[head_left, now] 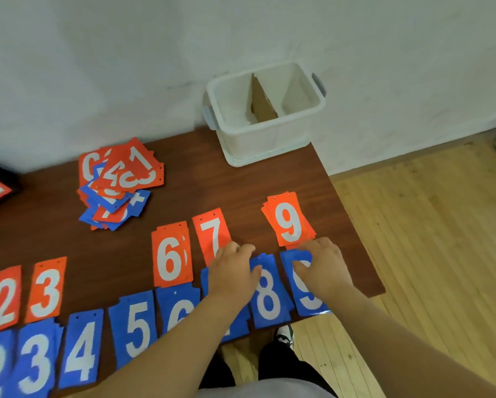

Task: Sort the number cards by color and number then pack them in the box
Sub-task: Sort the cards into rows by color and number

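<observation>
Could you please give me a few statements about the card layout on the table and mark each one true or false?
1. The white box already holds sorted cards. False: both compartments look empty.
2. The right hand rests on the blue 9 card. True.
3. An orange 8 card lies between the orange 7 card and the orange 9 card. False: that spot is bare.
4. An unsorted pile of mixed cards remains. True.
5. The left hand is beside the blue 8 card. True.

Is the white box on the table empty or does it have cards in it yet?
Empty. The white box shows only a cardboard divider and bare walls inside; no cards are visible.
</observation>
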{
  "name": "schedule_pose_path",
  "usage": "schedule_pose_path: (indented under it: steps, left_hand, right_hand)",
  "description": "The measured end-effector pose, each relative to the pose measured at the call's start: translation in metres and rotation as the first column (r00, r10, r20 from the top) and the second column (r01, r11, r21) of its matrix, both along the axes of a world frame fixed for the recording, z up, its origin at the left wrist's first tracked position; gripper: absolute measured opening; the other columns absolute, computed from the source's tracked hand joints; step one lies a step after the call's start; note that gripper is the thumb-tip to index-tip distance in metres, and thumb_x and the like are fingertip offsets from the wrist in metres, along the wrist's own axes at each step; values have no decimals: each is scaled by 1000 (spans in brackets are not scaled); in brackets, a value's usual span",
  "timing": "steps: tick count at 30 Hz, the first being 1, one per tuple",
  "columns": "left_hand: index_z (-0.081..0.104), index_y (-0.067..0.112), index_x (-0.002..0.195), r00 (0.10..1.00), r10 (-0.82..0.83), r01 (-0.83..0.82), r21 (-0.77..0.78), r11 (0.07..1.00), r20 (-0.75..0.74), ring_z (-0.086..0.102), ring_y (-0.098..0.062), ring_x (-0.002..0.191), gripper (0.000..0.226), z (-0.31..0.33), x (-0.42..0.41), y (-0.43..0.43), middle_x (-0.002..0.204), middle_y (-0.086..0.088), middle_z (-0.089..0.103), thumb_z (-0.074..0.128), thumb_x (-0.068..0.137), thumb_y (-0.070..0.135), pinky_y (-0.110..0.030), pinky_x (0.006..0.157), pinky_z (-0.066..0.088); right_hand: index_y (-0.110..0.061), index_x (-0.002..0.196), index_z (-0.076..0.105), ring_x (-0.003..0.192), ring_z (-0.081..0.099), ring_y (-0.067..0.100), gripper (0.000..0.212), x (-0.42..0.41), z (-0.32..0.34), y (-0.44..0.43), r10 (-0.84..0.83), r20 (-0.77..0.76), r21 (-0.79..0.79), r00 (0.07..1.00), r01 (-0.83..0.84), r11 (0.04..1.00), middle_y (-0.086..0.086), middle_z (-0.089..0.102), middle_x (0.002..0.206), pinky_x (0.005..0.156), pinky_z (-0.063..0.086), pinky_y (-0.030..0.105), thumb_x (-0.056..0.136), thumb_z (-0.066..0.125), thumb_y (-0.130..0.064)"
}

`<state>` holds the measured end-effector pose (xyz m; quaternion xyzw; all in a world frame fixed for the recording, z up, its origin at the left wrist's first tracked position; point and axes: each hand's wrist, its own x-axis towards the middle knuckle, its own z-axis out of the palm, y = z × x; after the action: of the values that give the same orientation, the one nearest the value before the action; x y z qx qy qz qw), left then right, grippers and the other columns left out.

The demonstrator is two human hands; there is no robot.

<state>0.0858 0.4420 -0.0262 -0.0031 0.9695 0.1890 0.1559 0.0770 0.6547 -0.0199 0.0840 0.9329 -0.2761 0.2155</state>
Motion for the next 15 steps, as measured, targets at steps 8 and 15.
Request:
schedule_pose_path:
  steps: [8, 15]
  left_hand:
    - [48, 30, 140, 930, 367, -356, -260, 898, -6, 49, -25, 123, 59, 35, -7, -190, 134, -2, 49, 56, 91, 62, -42, 95, 48]
    - [44, 22, 145, 859, 512, -476, -359, 803, 7, 44, -34, 131, 71, 27, -33, -348, 143, -10, 43, 53, 91, 66, -48, 102, 43]
  right_hand:
    - [-27, 138, 56, 134, 41, 26, 54, -74, 31, -142, 252, -96, 85, 963, -245, 966, 3, 44, 146, 109, 43, 41, 90, 65, -49]
    - [-29, 143, 51, 138, 39, 28, 61, -129, 28, -269, 350, -32, 205, 936, -337, 919, 3, 39, 151, 109, 42, 44, 88, 64, -54]
